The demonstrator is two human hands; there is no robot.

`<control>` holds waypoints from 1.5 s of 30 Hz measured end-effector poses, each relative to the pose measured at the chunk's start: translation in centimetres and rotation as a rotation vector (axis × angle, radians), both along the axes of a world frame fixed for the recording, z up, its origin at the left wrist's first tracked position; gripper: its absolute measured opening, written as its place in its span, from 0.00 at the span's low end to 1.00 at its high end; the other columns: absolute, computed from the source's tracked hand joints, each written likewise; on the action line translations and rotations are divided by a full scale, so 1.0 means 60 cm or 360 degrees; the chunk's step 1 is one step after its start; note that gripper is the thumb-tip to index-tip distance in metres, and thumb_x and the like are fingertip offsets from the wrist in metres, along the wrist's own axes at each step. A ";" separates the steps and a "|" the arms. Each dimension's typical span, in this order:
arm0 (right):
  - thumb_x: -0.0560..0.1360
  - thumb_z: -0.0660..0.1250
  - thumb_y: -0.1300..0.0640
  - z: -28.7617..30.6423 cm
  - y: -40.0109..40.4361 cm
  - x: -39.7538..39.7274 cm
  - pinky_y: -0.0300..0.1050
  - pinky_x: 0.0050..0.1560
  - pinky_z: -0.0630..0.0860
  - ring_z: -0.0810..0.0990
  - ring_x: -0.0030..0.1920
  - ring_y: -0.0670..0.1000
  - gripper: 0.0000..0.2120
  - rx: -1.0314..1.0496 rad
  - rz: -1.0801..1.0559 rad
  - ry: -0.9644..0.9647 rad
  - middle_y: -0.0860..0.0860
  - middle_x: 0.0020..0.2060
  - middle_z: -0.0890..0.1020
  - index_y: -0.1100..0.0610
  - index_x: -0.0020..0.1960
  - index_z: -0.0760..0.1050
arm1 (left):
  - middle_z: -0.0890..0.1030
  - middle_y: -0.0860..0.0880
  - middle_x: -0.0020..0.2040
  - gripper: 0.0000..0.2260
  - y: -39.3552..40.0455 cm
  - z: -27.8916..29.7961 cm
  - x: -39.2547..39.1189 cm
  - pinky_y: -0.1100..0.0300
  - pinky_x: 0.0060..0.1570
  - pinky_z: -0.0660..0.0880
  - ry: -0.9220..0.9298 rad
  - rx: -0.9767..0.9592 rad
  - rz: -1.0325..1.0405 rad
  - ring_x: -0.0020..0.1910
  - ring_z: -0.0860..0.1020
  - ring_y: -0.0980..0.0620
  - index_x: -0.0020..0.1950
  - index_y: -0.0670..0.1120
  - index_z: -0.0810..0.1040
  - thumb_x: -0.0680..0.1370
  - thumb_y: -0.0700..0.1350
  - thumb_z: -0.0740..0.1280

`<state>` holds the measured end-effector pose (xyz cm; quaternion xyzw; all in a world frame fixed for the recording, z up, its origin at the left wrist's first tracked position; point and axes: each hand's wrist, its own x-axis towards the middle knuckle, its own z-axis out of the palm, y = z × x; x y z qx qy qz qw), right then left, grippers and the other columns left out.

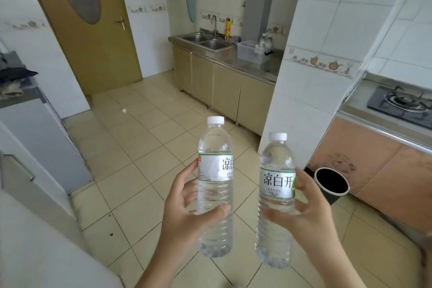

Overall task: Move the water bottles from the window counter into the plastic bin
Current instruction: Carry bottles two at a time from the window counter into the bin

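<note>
The left hand [187, 213] grips one water bottle [215, 184] around its middle, thumb across the near side and fingers curled behind the label. The right hand [311, 213] grips a second water bottle [275, 199] in the same way, thumb in front below the label and fingers wrapped around the right side. Both bottles are upright, clear, full and capped in white, each with a white and green label bearing Chinese characters. They are held side by side, near each other but apart, over the tiled floor [140, 159] in the near middle of the scene.

Far ahead, a steel counter [254, 63] runs along the wall above beige cupboards. A double sink [205, 41] with a tap is set in its left end, and a clear plastic bin [251, 51] stands on the counter to the right of the sink. A white tiled pillar [304, 77] rises to the right of the bottles. Beyond it on the right is a gas stove [402, 103], and a round black waste bin [330, 182] stands on the floor below, just right of the right hand. A brown door [93, 30] is at far left.
</note>
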<state>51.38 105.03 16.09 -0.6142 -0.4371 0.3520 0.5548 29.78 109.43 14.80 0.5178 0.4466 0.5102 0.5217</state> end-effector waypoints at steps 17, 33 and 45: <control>0.56 0.81 0.67 0.007 0.505 0.213 0.42 0.43 0.76 0.81 0.45 0.39 0.43 -0.0066 0.0110 0.0011 0.41 0.53 0.77 0.36 0.60 0.67 | 0.85 0.50 0.56 0.42 0.491 0.014 0.192 0.45 0.55 0.79 0.0028 -0.0006 0.0130 0.58 0.81 0.52 0.63 0.67 0.74 0.52 0.48 0.82; 0.56 0.81 0.67 0.005 1.039 0.359 0.46 0.42 0.77 0.82 0.50 0.49 0.45 -0.0081 -0.0129 0.0018 0.43 0.54 0.77 0.40 0.65 0.68 | 0.84 0.51 0.57 0.40 1.087 0.021 0.354 0.47 0.56 0.78 0.0024 -0.0009 -0.0097 0.59 0.81 0.56 0.60 0.71 0.73 0.52 0.48 0.82; 0.57 0.78 0.73 -0.015 1.437 0.521 0.35 0.32 0.78 0.84 0.40 0.44 0.42 -0.0035 -0.0053 0.0072 0.48 0.50 0.79 0.46 0.64 0.70 | 0.85 0.49 0.55 0.41 1.462 0.006 0.517 0.52 0.52 0.77 -0.0005 -0.0051 -0.0023 0.53 0.83 0.55 0.60 0.69 0.75 0.50 0.47 0.81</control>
